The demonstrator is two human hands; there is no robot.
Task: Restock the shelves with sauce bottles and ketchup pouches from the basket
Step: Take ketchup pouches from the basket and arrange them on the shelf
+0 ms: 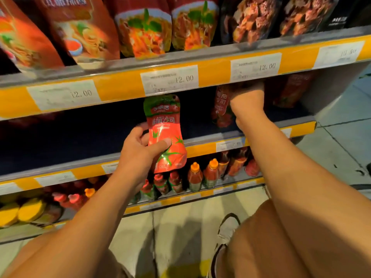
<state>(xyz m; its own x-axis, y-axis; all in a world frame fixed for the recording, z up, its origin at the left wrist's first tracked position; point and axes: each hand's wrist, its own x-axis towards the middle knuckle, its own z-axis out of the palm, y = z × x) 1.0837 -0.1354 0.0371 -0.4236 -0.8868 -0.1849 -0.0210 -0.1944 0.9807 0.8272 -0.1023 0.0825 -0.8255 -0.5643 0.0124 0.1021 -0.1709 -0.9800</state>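
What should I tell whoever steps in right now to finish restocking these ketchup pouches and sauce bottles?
Left hand: grips a ketchup pouch upright in front of the middle shelf, not yet placed.
Right hand: reaches deep into the middle shelf at a second pouch standing there; its fingers are hidden, so the grip is unclear.
More pouches stand further right on that shelf; the left part looks dark and unfilled.
Sauce bottles line the lower shelf.
Left to do: set the held pouch on the middle shelf and continue. The basket is out of view, so the remaining stock is unknown.
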